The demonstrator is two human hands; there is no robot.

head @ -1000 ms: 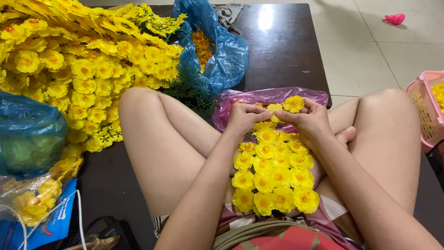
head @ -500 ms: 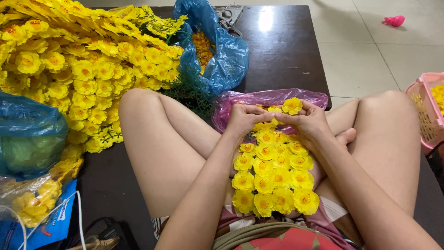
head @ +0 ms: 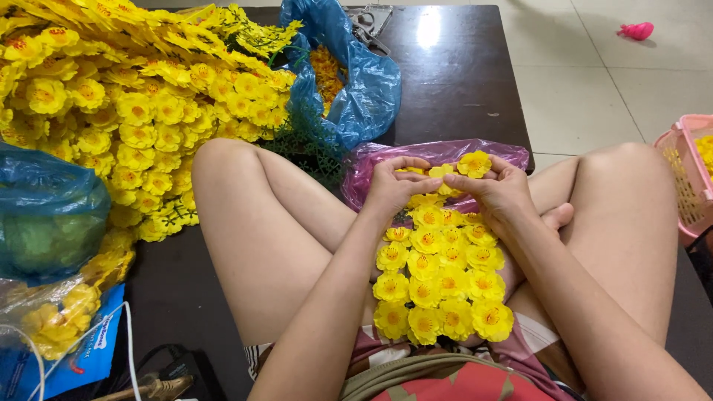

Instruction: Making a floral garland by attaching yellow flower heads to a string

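I am joining yellow flowers into a strip (head: pixel 438 278), and this step is fixing one more flower (head: pixel 474 162) at its far end. My left hand (head: pixel 392 186) and right hand (head: pixel 499 190) meet just above my lap, wrists bent inward, forearms coming in from both sides. The fingers (head: pixel 416 183) of both hands pinch narrow on the flower and the strip end between them. Just beyond the fingers lies a pink bag (head: pixel 371 172). I think the next move needs a firm press.
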